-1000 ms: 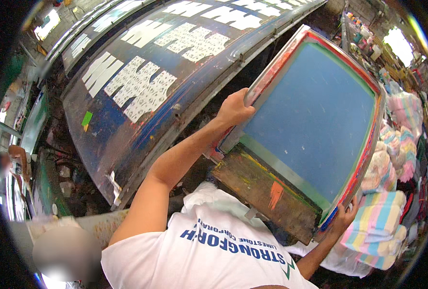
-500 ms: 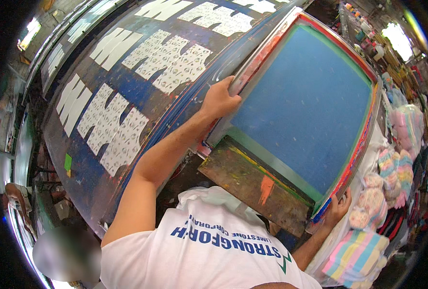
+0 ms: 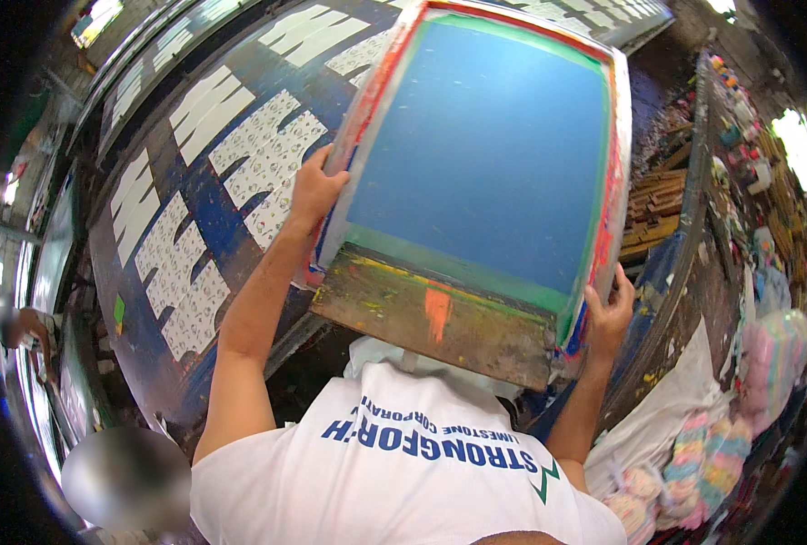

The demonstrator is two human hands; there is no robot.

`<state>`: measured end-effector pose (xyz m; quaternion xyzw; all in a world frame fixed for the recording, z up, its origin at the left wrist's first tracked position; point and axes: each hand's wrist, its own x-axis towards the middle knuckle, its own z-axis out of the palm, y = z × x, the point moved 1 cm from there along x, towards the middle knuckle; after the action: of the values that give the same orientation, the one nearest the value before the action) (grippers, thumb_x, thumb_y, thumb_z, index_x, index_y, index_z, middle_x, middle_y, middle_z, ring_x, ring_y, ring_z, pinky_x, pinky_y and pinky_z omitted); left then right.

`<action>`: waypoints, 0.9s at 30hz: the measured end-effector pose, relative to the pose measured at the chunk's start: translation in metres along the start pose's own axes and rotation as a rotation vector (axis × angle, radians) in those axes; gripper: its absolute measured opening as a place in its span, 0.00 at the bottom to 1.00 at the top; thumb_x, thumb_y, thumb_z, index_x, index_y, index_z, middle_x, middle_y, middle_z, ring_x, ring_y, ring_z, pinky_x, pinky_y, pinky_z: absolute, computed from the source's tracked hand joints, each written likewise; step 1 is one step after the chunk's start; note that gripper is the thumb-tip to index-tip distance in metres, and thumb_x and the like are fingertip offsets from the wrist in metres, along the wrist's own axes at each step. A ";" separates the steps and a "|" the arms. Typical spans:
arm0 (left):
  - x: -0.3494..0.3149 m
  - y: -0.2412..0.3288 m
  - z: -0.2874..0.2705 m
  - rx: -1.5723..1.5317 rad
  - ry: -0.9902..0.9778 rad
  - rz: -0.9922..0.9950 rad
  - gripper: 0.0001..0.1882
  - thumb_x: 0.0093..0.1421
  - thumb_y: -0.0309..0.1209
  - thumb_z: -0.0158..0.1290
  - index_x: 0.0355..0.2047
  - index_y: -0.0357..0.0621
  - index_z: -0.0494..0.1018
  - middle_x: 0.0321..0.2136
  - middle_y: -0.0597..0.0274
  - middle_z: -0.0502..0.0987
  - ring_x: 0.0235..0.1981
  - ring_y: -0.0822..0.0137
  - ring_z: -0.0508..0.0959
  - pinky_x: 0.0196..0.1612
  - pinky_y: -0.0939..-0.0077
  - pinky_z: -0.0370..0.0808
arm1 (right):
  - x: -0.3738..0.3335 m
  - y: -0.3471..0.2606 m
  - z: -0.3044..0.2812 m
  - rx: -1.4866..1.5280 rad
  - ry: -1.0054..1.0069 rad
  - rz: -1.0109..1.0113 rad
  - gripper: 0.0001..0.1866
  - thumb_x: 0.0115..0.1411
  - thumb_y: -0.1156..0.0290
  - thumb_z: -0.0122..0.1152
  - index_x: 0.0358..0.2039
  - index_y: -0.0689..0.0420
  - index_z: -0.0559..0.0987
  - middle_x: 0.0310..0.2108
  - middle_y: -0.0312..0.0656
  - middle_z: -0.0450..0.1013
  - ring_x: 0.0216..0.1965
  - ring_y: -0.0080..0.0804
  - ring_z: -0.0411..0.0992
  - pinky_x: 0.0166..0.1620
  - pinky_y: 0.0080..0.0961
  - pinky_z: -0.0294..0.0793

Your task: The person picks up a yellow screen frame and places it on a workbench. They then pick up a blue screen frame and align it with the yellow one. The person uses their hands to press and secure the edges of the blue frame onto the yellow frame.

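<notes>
The left hand [image 3: 317, 189] and the right hand [image 3: 610, 311] are grasping the large screen [image 3: 481, 154] at its opposite sides, probably so that its weight stays balanced. It is in front of the person's body, partly hiding the tabletop [image 3: 140, 354]. Its middle is smooth blue, with green border and red-stained rim; a brown board [image 3: 376, 295] crosses its near end.
</notes>
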<state>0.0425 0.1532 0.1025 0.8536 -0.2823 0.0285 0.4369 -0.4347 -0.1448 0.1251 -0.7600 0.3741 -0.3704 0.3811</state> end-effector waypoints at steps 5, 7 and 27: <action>0.024 -0.040 -0.010 -0.121 0.115 -0.217 0.33 0.51 0.28 0.62 0.60 0.32 0.75 0.48 0.46 0.84 0.47 0.59 0.85 0.53 0.69 0.78 | 0.119 0.007 0.081 0.208 -0.187 -0.003 0.37 0.59 0.68 0.74 0.67 0.65 0.71 0.61 0.48 0.66 0.61 0.41 0.70 0.64 0.37 0.70; 0.043 -0.054 -0.016 -0.139 0.165 -0.253 0.32 0.52 0.28 0.62 0.59 0.31 0.75 0.47 0.46 0.85 0.47 0.59 0.85 0.53 0.69 0.78 | 0.160 0.005 0.119 0.221 -0.262 0.001 0.37 0.59 0.68 0.74 0.67 0.65 0.71 0.61 0.48 0.66 0.61 0.40 0.70 0.63 0.37 0.71; 0.142 -0.095 0.073 -0.018 0.742 -0.561 0.32 0.52 0.32 0.65 0.58 0.34 0.76 0.48 0.47 0.84 0.49 0.54 0.84 0.53 0.64 0.77 | 0.538 0.017 0.425 0.071 -0.709 -0.417 0.38 0.53 0.71 0.78 0.64 0.65 0.74 0.49 0.47 0.82 0.45 0.29 0.80 0.50 0.27 0.79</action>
<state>0.1955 0.0761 0.0296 0.8251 0.1345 0.2104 0.5068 0.1611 -0.4813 0.0751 -0.8864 0.0446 -0.1674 0.4293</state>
